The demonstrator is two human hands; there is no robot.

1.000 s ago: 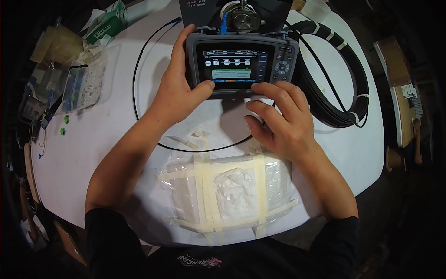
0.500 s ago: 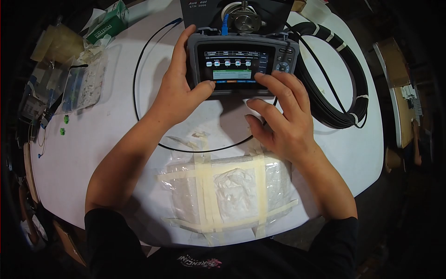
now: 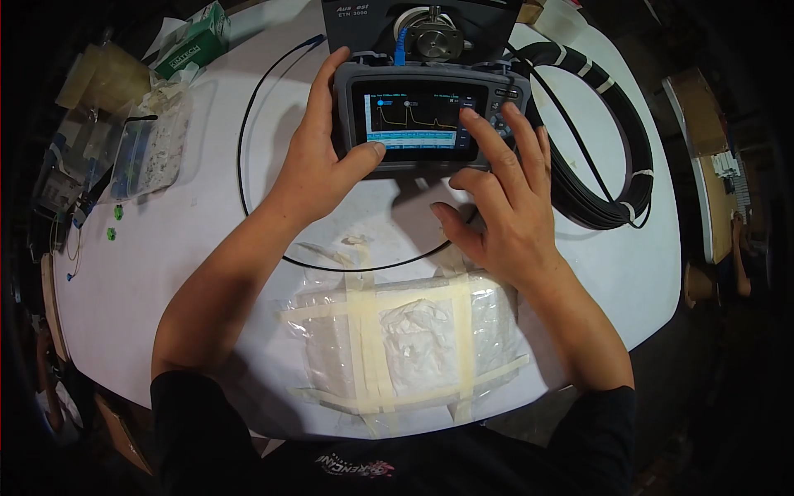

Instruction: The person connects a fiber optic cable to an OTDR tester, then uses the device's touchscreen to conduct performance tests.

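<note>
A handheld OTDR fibre tester (image 3: 409,124) in a grey casing stands propped toward me at the far middle of the table. My left hand (image 3: 306,182) grips its left side, with the thumb over the lower left corner of the screen. A dark graph with peaks and a table below it fills the display. My right hand (image 3: 517,211) is open, fingers spread; one fingertip is at the screen's right edge, another near the side buttons. A blue fibre connector (image 3: 400,51) goes into the tester's top.
Behind the tester is a black machine (image 3: 364,29) with a round metal part. A coil of black cable (image 3: 641,149) lies to the right, a clear plastic bin (image 3: 153,157) and green tissue box (image 3: 197,40) to the left. Taped plastic wrap (image 3: 418,339) covers the table in front.
The tester's screen has switched from a row of icons with a green bar to a graph with peaks. My right fingers have lifted and shifted up toward the screen's right edge and buttons.
</note>
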